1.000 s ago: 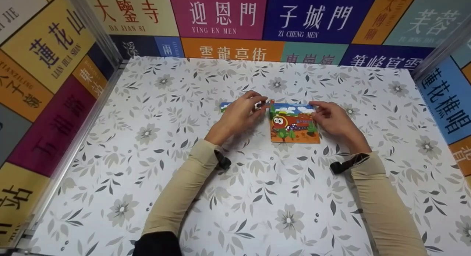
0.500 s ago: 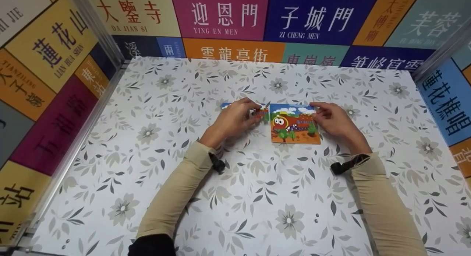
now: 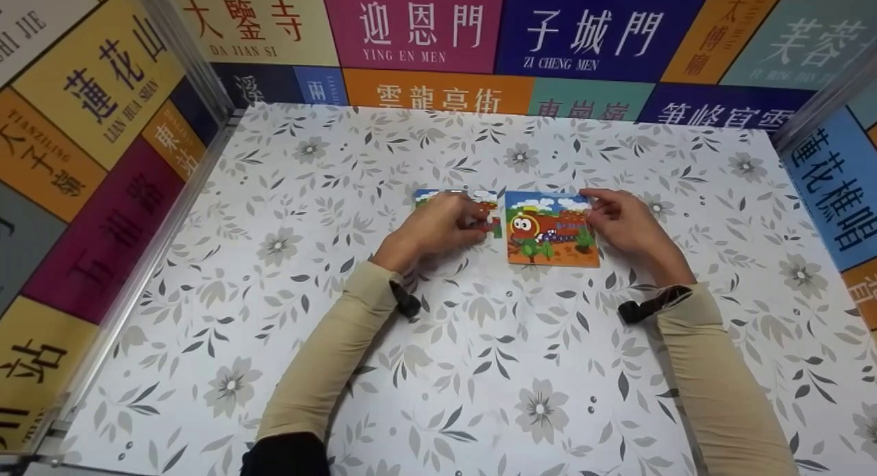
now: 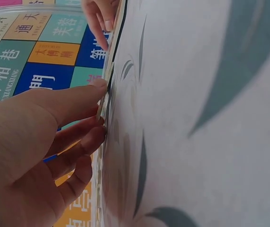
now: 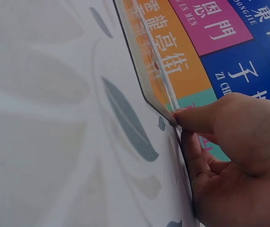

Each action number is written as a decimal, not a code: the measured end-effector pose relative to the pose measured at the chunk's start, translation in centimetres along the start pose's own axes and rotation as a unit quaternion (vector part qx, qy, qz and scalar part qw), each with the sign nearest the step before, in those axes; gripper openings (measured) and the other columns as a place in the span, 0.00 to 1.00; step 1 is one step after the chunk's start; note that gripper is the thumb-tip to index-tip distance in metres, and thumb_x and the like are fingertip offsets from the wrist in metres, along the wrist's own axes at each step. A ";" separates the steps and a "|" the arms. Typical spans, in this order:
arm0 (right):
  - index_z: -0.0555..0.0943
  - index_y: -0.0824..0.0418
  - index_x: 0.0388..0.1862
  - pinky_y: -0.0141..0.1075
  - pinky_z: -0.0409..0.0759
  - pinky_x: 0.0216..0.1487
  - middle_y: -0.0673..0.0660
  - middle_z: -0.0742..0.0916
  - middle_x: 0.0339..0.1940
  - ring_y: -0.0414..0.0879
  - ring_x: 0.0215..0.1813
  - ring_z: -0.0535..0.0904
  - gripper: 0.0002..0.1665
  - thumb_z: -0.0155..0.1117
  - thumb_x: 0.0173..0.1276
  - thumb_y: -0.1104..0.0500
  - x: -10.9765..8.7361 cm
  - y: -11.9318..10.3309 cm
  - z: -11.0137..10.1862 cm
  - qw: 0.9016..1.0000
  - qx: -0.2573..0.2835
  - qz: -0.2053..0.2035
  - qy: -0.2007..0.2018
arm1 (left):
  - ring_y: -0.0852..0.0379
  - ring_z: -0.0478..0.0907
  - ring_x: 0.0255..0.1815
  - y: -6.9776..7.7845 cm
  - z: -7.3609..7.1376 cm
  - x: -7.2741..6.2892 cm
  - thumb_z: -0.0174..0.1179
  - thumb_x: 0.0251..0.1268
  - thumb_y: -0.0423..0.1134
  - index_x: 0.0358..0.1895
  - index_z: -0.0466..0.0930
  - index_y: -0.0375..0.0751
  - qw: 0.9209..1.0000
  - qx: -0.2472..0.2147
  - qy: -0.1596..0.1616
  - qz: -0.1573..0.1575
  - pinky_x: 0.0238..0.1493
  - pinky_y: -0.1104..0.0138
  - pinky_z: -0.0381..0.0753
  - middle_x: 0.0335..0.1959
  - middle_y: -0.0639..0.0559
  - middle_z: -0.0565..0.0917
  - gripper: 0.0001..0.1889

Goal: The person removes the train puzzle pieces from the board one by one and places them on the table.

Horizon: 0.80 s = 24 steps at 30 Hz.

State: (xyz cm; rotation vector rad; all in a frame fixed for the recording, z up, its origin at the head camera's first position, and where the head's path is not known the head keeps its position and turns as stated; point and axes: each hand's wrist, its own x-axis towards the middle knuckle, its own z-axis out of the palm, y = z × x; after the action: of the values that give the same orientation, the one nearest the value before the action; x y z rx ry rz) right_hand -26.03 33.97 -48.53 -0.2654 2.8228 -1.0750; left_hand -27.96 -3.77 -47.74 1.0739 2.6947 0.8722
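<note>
A square picture board [image 3: 551,240] with a red cartoon train lies on the patterned table. My right hand [image 3: 623,222] holds its upper right edge; in the right wrist view the thumb and fingers of the right hand [image 5: 239,146] meet at the board's corner [image 5: 149,85]. To the left lies a partly covered train picture made of jigsaw puzzle pieces [image 3: 490,205], showing blue sky, red and green. My left hand [image 3: 438,222] is over it, thumb and fingertips pinching a puzzle piece at its right side. From the left wrist view, the left hand [image 4: 40,137] hides most of that piece.
A white table [image 3: 384,339] with grey leaves and flowers spreads around the hands. Panels with coloured Chinese place names [image 3: 418,27] stand along the back and sides. Both wrists carry small black cameras [image 3: 634,311].
My left hand has moved down and slightly left from the board's upper left corner onto the puzzle picture, bringing a piece along. The right hand and the picture board stay in place.
</note>
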 end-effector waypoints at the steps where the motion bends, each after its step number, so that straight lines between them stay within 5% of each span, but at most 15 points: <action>1: 0.75 0.56 0.81 0.38 0.78 0.57 0.68 0.86 0.58 0.60 0.60 0.84 0.29 0.61 0.84 0.57 0.0 0.0 0.0 1.000 -0.001 0.000 0.001 | 0.55 0.86 0.51 -0.1 0.0 0.0 0.72 0.72 0.44 0.57 0.93 0.47 1.000 0.001 0.000 -0.001 0.53 0.60 0.85 0.53 0.51 0.91 0.14; 9: 0.74 0.52 0.82 0.51 0.79 0.64 0.68 0.85 0.61 0.60 0.63 0.83 0.29 0.61 0.85 0.57 0.0 0.1 0.1 1.000 0.004 0.030 0.002 | 0.55 0.85 0.58 0.0 0.0 -0.1 0.73 0.72 0.44 0.58 0.92 0.48 1.000 0.015 0.005 -0.020 0.61 0.63 0.84 0.58 0.52 0.89 0.15; 24: 0.75 0.52 0.82 0.47 0.79 0.62 0.67 0.86 0.59 0.59 0.61 0.83 0.30 0.62 0.84 0.57 0.0 0.0 0.1 0.999 0.008 0.033 0.004 | 0.50 0.85 0.53 0.2 0.1 0.0 0.72 0.73 0.41 0.55 0.93 0.44 1.000 0.010 0.014 -0.002 0.55 0.60 0.85 0.53 0.48 0.90 0.13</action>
State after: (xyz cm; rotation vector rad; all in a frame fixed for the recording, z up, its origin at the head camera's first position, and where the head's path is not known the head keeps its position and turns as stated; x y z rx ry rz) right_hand -26.01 33.93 -48.59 -0.1671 2.8068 -1.0872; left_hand -27.80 -3.63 -47.67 1.0684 2.7338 0.8678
